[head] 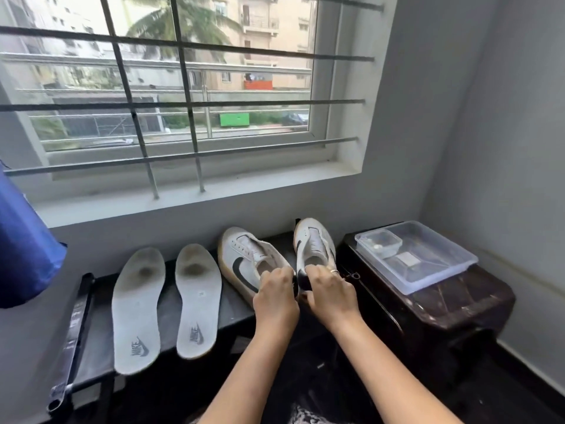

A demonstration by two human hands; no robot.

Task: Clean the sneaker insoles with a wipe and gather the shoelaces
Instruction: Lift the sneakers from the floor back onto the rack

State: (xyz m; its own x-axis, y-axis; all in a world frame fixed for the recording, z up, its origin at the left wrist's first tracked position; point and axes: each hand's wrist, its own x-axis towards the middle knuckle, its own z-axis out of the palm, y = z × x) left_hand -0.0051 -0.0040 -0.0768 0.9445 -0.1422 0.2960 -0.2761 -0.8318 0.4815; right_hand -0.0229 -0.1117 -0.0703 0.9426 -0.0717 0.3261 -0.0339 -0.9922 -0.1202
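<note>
A big window [171,87] with dark bars fills the top, and houses and a palm tree show outside. Under it a long dark bench [232,304] stands against the grey wall. To the right of the bench is a dark wooden cabinet [443,304]. A blue bag [24,249] hangs at the left edge. On top of the cabinet sits a clear plastic tray [440,270], with a small clear box [379,241] inside it. Two white insoles lie flat on the bench, side by side, toes toward the wall. The left insole [137,307] and the right insole [198,301] both have dirty brown spots near the toe end. Just right of them stand two white sneakers, toes to the wall too. The left sneaker [241,258] has a black mark on its side. The right sneaker [315,243] is close to the cabinet. The left hand [275,289] has its fingers curled over the heel of the left sneaker and holds it. The right hand [330,292] holds the black heel of the right sneaker the same way. The two hands are very near each other. A ring [334,271] is on one finger of the right hand.
</note>
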